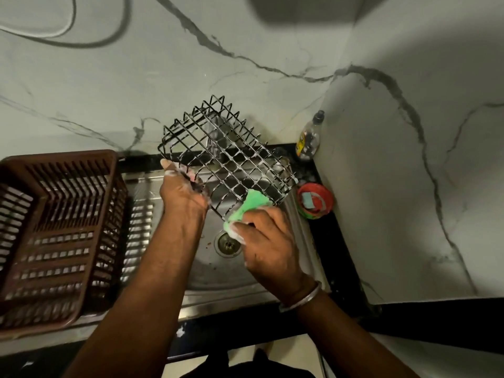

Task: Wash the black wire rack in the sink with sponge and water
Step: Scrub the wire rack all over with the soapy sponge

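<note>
The black wire rack (223, 151) is held tilted above the steel sink (212, 268), with white suds along its wires. My left hand (182, 192) grips its lower left edge. My right hand (270, 241) squeezes a green sponge (251, 204) pressed against the rack's near right corner. Foam coats the fingers of both hands. The tap behind the rack is mostly hidden by the wires. The drain (227, 244) shows below the sponge.
A brown plastic dish basket (54, 227) stands on the draining board to the left. A red tub of dish soap (315, 200) and a clear bottle (309, 137) sit at the sink's right corner against the marble wall (409, 186). The black counter edge (245, 331) runs along the front.
</note>
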`<act>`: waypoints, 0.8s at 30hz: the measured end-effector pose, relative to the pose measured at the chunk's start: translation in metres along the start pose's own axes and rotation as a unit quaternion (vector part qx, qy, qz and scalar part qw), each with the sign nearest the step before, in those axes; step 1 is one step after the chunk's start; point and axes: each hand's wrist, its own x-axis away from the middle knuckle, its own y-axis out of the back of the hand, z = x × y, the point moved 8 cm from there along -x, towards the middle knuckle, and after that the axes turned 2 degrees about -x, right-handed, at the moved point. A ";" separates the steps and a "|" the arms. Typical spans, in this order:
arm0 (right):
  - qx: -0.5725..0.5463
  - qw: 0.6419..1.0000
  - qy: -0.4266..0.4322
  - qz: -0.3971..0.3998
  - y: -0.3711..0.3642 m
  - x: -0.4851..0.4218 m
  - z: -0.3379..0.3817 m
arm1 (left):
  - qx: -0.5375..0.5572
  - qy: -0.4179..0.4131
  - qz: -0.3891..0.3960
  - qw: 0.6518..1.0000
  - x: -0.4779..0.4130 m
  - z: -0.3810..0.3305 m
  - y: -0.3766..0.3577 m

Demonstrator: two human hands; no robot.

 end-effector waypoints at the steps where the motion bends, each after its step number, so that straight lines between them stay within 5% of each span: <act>1: -0.010 1.000 -0.012 -0.007 0.001 -0.003 -0.001 | -0.006 -0.007 0.002 1.000 0.000 0.000 -0.001; 10: -0.010 0.988 -0.143 -0.059 -0.003 -0.042 -0.020 | 0.001 -0.043 0.028 0.999 0.013 0.015 -0.006; 14: 0.003 0.992 -0.124 0.009 -0.030 -0.053 -0.005 | -0.024 -0.092 0.000 0.995 0.020 0.012 -0.003; 21: -0.021 0.997 -0.073 0.012 -0.037 -0.068 -0.002 | -0.017 -0.159 0.044 0.986 0.029 0.002 -0.006; 24: -0.042 0.993 -0.097 -0.047 -0.031 -0.085 -0.011 | 0.011 -0.148 0.061 0.987 0.032 0.006 -0.013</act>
